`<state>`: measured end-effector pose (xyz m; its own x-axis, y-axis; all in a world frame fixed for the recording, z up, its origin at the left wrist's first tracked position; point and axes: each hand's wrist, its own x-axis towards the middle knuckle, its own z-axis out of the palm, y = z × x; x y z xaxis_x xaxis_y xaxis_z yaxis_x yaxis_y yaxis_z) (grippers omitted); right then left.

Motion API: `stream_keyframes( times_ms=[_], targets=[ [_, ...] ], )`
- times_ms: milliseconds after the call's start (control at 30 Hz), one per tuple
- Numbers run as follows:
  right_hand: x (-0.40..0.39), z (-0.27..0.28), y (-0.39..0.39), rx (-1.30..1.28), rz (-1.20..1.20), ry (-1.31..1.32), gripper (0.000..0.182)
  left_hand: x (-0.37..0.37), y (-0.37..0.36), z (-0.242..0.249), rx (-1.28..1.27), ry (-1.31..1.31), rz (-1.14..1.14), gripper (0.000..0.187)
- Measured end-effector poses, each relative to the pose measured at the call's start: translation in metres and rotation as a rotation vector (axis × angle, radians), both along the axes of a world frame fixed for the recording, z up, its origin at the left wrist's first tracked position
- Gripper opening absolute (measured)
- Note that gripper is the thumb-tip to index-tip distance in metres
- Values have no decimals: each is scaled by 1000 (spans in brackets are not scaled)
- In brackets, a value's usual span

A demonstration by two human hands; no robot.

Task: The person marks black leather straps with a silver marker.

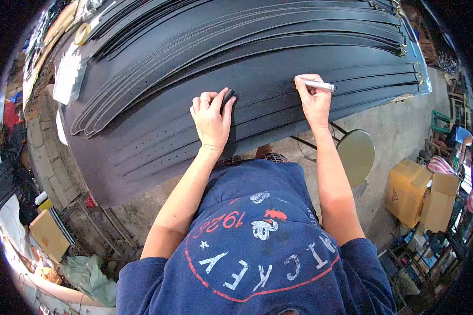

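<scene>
Several black belts (268,111) lay under our left hand (212,118), fingers pinching a dark stub (228,96), and right hand (315,104), fingers round a silver marker (321,85), seemingly light, stiff, best held mid-barrel.

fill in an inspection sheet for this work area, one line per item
Surface: flat dark-grey tabletop
Job's things: long flat black straps, some punched near the left end; slim silver pen; small black piece
Clutter: translucent white plastic item and round yellow roll toward the far left
Hands: left hand grips the small black piece; right hand holds the pen
Cables: black strands at left, too unclear to identify
Surroundings: brown cardboard box and round-topped stool at right
</scene>
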<state>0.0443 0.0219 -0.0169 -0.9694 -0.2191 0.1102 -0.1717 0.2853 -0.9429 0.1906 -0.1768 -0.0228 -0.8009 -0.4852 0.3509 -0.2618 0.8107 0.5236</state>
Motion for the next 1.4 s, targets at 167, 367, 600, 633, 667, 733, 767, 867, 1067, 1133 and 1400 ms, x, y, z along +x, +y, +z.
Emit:
stream_keyframes(
  times_ms=[167,367,600,633,667,733,767,867,1067,1133,1400],
  targets=[
    [1,2,-2,38,7,33,10,0,0,-2,5,4,1,26],
    [3,5,-5,92,6,65,10,0,0,0,13,6,-6,28],
    [4,6,-6,117,-17,103,10,1,-1,10,-9,22,-16,27],
    [4,5,-6,107,-13,109,10,0,-1,16,-54,21,-8,26],
    [2,6,-4,113,-7,79,11,-2,1,22,-11,23,-38,26],
    [-4,7,1,121,6,18,11,-8,11,29,72,27,-96,27],
    [-9,-1,3,-54,-2,-63,12,-12,16,25,124,47,-118,26],
    [-19,7,11,-118,-58,-104,12,-18,28,15,243,109,-233,29],
    [-28,-4,22,54,-33,7,14,-19,38,-2,54,37,-361,40],
    [-28,-4,20,25,-28,0,14,-19,37,-4,36,24,-365,41],
    [-24,2,17,80,-12,31,13,-20,37,-6,18,26,-366,45]
  ],
)
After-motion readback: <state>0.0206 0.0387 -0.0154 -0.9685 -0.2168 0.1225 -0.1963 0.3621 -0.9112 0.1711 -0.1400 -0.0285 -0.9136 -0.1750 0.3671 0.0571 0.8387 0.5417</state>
